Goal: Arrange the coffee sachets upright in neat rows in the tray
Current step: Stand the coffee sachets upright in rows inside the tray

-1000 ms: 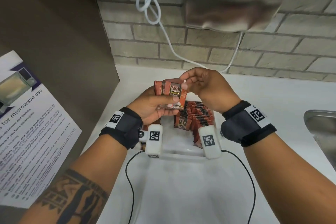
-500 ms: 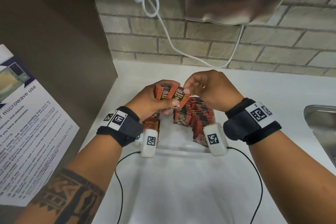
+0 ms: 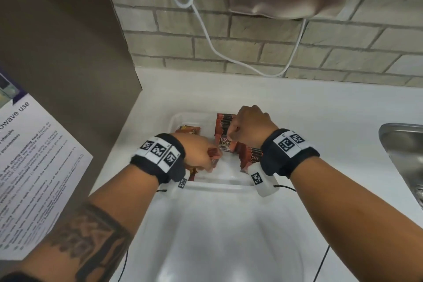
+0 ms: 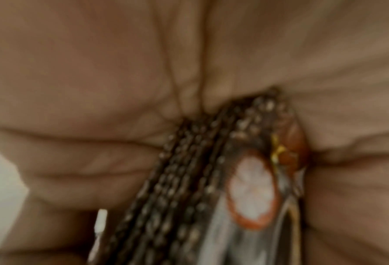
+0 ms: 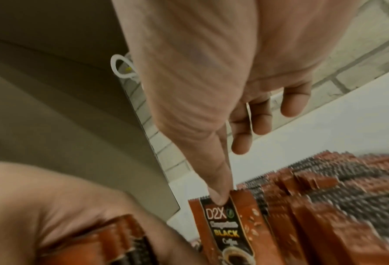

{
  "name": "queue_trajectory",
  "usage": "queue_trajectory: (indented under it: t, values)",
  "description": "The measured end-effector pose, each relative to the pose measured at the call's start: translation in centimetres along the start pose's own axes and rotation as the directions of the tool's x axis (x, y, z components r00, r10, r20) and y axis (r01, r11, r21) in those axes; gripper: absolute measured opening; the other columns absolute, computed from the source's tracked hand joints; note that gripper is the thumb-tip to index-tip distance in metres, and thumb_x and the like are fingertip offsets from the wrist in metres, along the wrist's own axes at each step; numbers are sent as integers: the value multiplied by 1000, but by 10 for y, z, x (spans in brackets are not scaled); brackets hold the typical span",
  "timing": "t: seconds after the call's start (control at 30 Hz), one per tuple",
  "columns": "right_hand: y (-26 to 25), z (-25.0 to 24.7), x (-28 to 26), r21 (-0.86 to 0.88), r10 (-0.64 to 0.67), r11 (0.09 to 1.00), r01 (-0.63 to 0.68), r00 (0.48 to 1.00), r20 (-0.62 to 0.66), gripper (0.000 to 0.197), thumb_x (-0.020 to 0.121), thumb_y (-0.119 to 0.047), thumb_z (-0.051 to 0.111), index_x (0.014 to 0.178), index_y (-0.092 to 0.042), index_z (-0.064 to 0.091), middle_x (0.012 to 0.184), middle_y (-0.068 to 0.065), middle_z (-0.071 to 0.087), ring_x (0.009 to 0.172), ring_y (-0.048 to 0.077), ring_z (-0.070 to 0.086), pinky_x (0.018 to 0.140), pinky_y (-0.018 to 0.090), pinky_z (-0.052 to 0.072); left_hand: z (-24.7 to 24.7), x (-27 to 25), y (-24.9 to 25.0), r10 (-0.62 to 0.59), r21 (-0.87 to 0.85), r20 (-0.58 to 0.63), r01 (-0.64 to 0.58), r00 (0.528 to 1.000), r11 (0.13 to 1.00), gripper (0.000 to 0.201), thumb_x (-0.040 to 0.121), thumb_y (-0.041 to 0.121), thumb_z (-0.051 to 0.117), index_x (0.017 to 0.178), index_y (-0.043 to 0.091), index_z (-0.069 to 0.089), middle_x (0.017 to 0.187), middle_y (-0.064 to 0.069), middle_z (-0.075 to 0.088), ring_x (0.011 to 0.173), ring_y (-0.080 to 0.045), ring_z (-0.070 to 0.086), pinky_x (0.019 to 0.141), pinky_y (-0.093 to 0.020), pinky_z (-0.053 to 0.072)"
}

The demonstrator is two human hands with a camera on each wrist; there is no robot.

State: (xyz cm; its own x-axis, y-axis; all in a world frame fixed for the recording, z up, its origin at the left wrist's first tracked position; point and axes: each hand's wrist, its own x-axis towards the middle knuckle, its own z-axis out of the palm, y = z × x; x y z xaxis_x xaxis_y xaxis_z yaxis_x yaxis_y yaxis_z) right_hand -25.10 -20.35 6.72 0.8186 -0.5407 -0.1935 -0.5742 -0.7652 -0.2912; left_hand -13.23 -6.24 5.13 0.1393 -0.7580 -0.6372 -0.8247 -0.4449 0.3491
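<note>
from the head view your left hand (image 3: 196, 153) just hides a red bundle over the tray (image 3: 217, 186); the left wrist view shows its fingers (image 4: 75, 161) clamped on stacked sachets (image 4: 188, 179). your right hand (image 5: 211, 89) pinches one sachet (image 5: 225, 229) beside the upright row (image 5: 336, 206).

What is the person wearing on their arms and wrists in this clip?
Both arms are bare. Each wrist carries a black wristband with white square-coded tags, and a white camera block hangs below it on a thin black cable. The left forearm bears a dark geometric tattoo.
</note>
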Motion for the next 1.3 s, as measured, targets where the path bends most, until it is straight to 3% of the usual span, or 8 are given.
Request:
queue_trajectory:
  t: [0.1, 0.23, 0.37, 0.63, 0.8, 1.03, 1.2, 1.3]
  values:
    - [1, 9, 6, -48, 37, 998, -36, 999, 34, 14, 79, -28, 63, 80, -28, 76, 89, -8, 67, 100, 19, 54, 92, 42, 44, 3, 21, 6, -36, 2, 72, 36, 997, 999, 49, 81, 38, 71, 128, 26, 64, 96, 0, 77, 89, -21, 73, 88, -41, 60]
    - [4, 16, 11, -109, 60, 993, -52, 995, 75, 19, 82, -26, 57, 90, -23, 73, 98, -4, 63, 106, 22, 49, 91, 41, 41, 7, 38, 10, -66, 26, 103, 63, 993, 998, 51, 83, 39, 71, 129, 17, 66, 98, -2, 77, 92, -22, 73, 88, -37, 59]
    - [7, 19, 15, -128, 73, 990, -62, 994, 86, 19, 80, -27, 60, 93, -22, 74, 100, -3, 62, 106, 22, 48, 92, 41, 42, 8, 45, 16, -68, 26, 98, 66, 993, 997, 39, 86, 37, 71, 117, 14, 71, 94, -3, 77, 75, -18, 66, 81, -34, 57]
    - [8, 25, 23, -95, 110, 990, -102, 990, 86, 28, 70, -35, 59, 92, -25, 73, 100, -5, 63, 101, 22, 53, 81, 37, 38, 8, 54, 16, -77, -12, 108, 79, 991, 997, 32, 86, 33, 73, 108, 10, 73, 99, -7, 77, 77, -20, 66, 82, -36, 58]
    - [8, 23, 21, -118, 76, 991, -66, 994, 83, 16, 77, -29, 64, 87, -25, 76, 97, -7, 67, 101, 20, 55, 93, 44, 45, 9, 54, 14, -83, -22, 100, 86, 991, 996, 35, 86, 34, 73, 112, 11, 72, 98, -5, 77, 77, -19, 66, 80, -34, 57]
    - [9, 17, 15, -112, 28, 993, -22, 998, 55, 6, 79, -27, 72, 82, -29, 77, 100, -6, 65, 103, 20, 55, 93, 42, 44, 10, 54, 14, -67, -42, 109, 71, 992, 997, 37, 85, 33, 73, 115, 13, 70, 99, -7, 77, 77, -20, 65, 85, -39, 58]
    - [8, 4, 8, -51, 42, 998, -43, 999, -4, 19, 87, -20, 58, 87, -23, 76, 101, -2, 65, 102, 22, 59, 97, 44, 44, 8, 48, 17, -36, -80, 110, 45, 993, 996, 36, 88, 29, 72, 118, 10, 69, 95, -6, 76, 75, -20, 63, 72, -32, 55]
    - [13, -7, 1, 86, 61, 995, -60, 998, -12, 18, 87, -18, 61, 82, -27, 76, 95, -9, 69, 98, 18, 62, 95, 40, 48, 4, 40, 18, -7, -128, 98, 19, 995, 992, 33, 89, 26, 71, 118, 10, 68, 100, -8, 76, 77, -19, 63, 71, -31, 54]
